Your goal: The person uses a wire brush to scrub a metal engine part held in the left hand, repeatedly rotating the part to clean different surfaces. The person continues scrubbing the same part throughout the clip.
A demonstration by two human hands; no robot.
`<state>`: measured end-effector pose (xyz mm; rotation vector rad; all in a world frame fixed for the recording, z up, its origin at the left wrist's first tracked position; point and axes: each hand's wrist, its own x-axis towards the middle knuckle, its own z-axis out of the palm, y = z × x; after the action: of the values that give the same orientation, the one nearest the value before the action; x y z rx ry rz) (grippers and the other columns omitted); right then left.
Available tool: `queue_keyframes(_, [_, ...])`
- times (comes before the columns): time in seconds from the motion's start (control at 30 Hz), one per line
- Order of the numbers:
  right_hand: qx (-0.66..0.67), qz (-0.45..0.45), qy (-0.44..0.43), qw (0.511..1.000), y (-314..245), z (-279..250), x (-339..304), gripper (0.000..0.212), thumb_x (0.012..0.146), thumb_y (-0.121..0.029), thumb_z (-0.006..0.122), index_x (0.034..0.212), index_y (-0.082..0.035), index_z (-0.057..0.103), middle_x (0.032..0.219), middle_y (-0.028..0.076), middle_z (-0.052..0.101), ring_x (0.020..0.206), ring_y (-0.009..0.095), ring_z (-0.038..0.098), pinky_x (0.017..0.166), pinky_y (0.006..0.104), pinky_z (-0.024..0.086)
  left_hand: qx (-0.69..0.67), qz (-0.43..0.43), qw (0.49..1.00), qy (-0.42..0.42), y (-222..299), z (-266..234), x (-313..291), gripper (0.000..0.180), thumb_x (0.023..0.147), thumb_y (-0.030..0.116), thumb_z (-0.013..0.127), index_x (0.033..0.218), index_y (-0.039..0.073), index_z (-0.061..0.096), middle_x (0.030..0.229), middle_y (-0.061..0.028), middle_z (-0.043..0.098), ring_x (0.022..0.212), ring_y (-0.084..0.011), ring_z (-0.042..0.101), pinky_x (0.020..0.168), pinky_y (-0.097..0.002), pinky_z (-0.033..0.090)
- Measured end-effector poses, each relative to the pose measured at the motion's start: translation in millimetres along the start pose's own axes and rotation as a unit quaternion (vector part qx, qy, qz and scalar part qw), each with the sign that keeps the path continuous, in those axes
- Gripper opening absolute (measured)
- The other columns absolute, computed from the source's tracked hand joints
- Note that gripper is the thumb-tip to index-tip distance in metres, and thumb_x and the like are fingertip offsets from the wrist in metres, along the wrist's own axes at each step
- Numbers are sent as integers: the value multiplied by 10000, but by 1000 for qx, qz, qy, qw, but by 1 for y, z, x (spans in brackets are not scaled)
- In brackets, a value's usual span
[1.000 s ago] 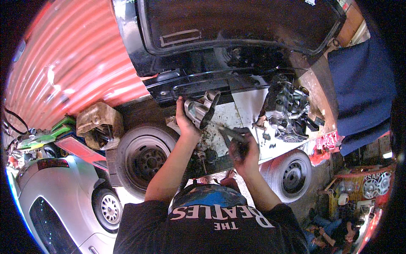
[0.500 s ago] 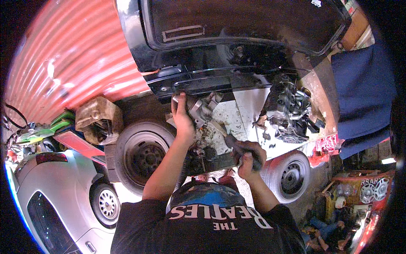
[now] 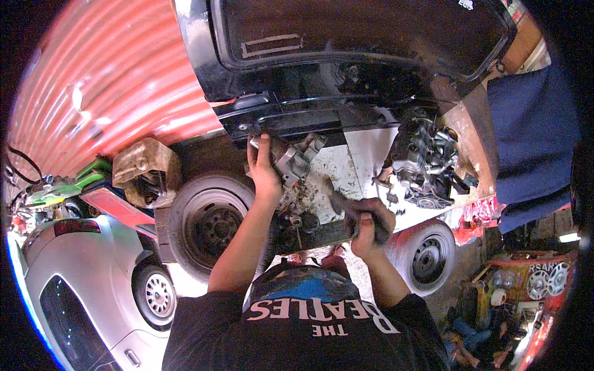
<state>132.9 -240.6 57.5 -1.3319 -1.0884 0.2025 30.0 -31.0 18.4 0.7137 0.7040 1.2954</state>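
My left hand (image 3: 264,167) is closed around the near-left end of a grey cast-metal vehicle part (image 3: 296,162), its thumb pointing up along the side. The part is held tilted above a dirty white work surface (image 3: 337,164). To its right, my right hand (image 3: 366,232) grips a dark-handled tool (image 3: 337,201) with a tan, brush-like end. That end is blurred and stands a little apart from the part. Below the part, small greasy pieces (image 3: 300,222) lie near the front edge of the surface.
An engine assembly (image 3: 424,161) stands on the right of the work surface. Two wheels, a left one (image 3: 216,226) and a right one (image 3: 427,256), flank me. A torn carton (image 3: 145,170) sits at left, above a silver car (image 3: 93,290). A black vehicle panel (image 3: 284,120) rises behind.
My right hand has shifted slightly right, drawing the tool's tan end away from the metal part. My left hand keeps its hold on the part, almost unmoved.
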Motion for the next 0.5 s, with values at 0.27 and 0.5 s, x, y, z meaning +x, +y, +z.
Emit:
queue_keyframes(0.27, [26,62,19,998,2,0,-5,372,922,-385,571,887,-22,648,640,99,622,537,231,617,545,353,491,8,23,999,-23,-2,-9,5,631,1002,477,496,1406,-4,436,1321,-114,525,1183,-188,485,1045,-309,349])
queue_keyframes(0.5, [20,46,17,999,13,-3,-9,417,959,-395,506,969,12,598,654,80,597,486,138,530,443,271,424,152,89,984,23,-5,-2,3,606,1050,440,388,1396,-56,432,1343,-149,525,1236,-218,453,1087,-300,298])
